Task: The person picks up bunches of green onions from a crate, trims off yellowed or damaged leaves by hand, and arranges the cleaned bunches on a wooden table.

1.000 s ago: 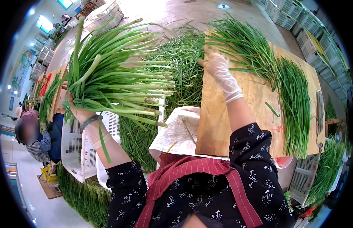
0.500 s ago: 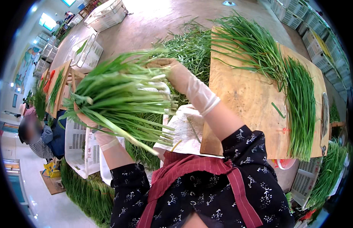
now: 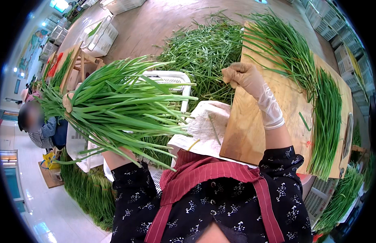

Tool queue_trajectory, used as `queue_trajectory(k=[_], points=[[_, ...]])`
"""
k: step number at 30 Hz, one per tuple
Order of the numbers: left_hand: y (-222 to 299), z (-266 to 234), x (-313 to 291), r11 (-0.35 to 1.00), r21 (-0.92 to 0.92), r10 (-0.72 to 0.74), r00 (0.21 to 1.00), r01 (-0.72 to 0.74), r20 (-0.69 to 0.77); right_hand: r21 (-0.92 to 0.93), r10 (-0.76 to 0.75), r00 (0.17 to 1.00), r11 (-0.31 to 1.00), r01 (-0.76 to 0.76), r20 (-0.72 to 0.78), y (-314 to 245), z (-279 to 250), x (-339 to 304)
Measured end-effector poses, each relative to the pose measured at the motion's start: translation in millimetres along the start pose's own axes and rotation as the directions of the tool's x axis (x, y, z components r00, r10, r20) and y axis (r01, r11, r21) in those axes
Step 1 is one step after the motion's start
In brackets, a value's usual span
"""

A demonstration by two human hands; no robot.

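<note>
One bunch of green chives (image 3: 119, 103) is being gripped by the left hand (image 3: 68, 101) over one white crate (image 3: 171, 79); the gloved right hand (image 3: 242, 75), clenched and holding nothing visible, is hovering beside one wooden board (image 3: 285, 117).

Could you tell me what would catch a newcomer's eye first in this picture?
The big bunch of green chives fanned out at centre left, held up by the left hand. Then the gloved right hand, closed in a fist over the wooden board, where more chives lie along the right edge.
</note>
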State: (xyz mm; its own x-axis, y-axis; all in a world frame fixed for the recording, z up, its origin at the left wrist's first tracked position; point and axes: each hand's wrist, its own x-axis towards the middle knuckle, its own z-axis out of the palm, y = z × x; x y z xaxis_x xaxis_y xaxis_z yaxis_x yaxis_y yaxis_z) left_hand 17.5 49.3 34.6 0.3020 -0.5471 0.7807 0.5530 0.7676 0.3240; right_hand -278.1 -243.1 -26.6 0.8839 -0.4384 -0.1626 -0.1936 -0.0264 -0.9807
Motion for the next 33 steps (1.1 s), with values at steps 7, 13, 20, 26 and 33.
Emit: queue_trajectory(k=[7,13,20,26,33], points=[[22.9,17.3,-5.3,0.996,0.056,0.064,0.997,-0.062,-0.036,-0.229,-0.292,0.932,0.913,0.338,0.213,-53.8,76.2,30.3],[31.0,19.8,-12.3,0.992,0.082,0.098,0.993,-0.092,-0.073,0.125,-0.214,0.91,0.976,0.181,0.356,-64.0,93.5,36.6],[34.9,30.5,-19.0,0.989,0.11,0.112,0.99,-0.102,-0.091,0.56,-0.364,0.917,0.8,0.216,0.166,-16.7,22.1,36.2],[29.3,25.1,-22.3,0.987,0.102,0.137,0.984,-0.126,-0.112,-0.188,-0.343,0.934,0.915,0.357,0.105,-29.7,48.9,22.0],[36.4,23.6,-4.7,0.99,0.138,-0.045,0.999,0.043,0.013,0.112,-0.47,0.88,0.881,0.461,0.074,-55.8,125.6,5.3]])
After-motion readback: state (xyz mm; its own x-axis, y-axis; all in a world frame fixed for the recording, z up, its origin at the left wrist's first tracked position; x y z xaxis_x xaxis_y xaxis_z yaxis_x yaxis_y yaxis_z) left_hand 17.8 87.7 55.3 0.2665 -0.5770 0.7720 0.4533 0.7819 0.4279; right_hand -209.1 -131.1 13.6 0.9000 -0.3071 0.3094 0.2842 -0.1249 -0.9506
